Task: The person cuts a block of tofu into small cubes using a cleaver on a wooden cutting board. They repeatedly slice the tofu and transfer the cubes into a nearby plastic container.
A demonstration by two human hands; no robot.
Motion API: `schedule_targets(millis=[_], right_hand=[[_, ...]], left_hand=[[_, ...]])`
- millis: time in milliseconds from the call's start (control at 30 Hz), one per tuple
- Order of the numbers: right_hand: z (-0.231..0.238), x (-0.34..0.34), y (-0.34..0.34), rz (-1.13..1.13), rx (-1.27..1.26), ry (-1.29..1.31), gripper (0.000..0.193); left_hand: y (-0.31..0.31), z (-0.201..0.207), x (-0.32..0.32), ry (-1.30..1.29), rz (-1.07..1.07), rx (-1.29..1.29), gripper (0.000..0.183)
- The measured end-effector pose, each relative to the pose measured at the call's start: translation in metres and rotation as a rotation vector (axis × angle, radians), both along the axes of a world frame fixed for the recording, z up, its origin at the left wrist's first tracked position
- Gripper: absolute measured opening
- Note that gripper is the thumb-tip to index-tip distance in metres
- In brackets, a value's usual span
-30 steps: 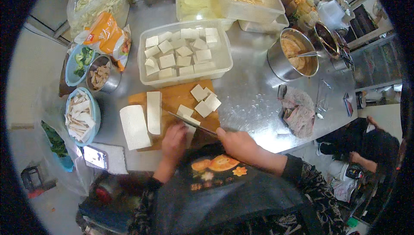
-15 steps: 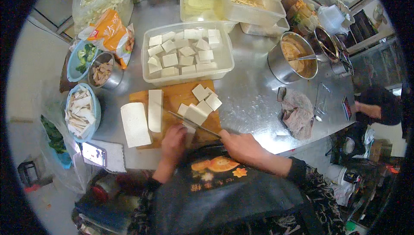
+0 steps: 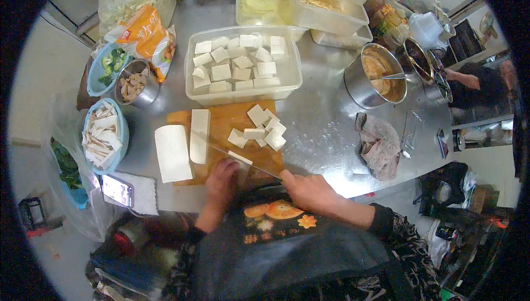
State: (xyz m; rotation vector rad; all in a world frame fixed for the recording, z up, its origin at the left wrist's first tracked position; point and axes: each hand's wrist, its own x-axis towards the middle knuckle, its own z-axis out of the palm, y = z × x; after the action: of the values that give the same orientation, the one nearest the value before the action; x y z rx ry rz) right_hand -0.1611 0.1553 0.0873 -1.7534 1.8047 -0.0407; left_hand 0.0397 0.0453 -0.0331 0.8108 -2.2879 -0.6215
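Note:
A kitchen knife (image 3: 265,171) is in my right hand (image 3: 306,189), its fingers wrapped around the handle. Its blade slants up and left across the cutting board (image 3: 226,119). Curled and slightly blurred, my left hand (image 3: 222,182) steadies a piece of tofu at the blade; the hand and knife partly hide that piece. A thin white tofu slice (image 3: 240,158) stands along the blade's far side. Several cut tofu pieces (image 3: 256,133) lie loosely at the board's right. On the left are a long tofu slab (image 3: 200,135) and a thick tofu block (image 3: 174,154).
Behind the board stands a plastic tub (image 3: 243,95) of tofu pieces. Baskets (image 3: 122,146), a metal pot (image 3: 149,94) and a phone (image 3: 117,190) line the left. To the right are a steel pot (image 3: 356,88) and a cloth (image 3: 380,146). Another person's arm (image 3: 464,79) shows far right.
A larger tofu piece by the blade now lies as separate narrower pieces on the pile, and a thin slice shows beyond the blade. The other person's arm has moved farther back.

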Motion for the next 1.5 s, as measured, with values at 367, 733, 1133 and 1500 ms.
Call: schedule_targets(millis=[367, 733, 1133, 1500], right_hand=[[-0.001, -0.003, -0.005, -0.007, 0.065, -0.003, 0.017], [-0.021, 0.008, -0.005, -0.001, 0.036, 0.001, 0.014], [-0.021, -0.009, -0.010, 0.011, 0.009, 0.005, 0.018], [-0.025, -0.013, -0.009, 0.003, 0.032, -0.044, 0.016]], left_hand=[[0.004, -0.007, 0.003, 0.036, 0.017, -0.043, 0.021], [0.011, -0.013, 0.012, -0.032, 0.037, 0.008, 0.034], [0.022, -0.001, -0.014, -0.107, 0.156, 0.138, 0.055], [0.017, 0.009, -0.014, -0.045, 0.050, 0.026, 0.032]])
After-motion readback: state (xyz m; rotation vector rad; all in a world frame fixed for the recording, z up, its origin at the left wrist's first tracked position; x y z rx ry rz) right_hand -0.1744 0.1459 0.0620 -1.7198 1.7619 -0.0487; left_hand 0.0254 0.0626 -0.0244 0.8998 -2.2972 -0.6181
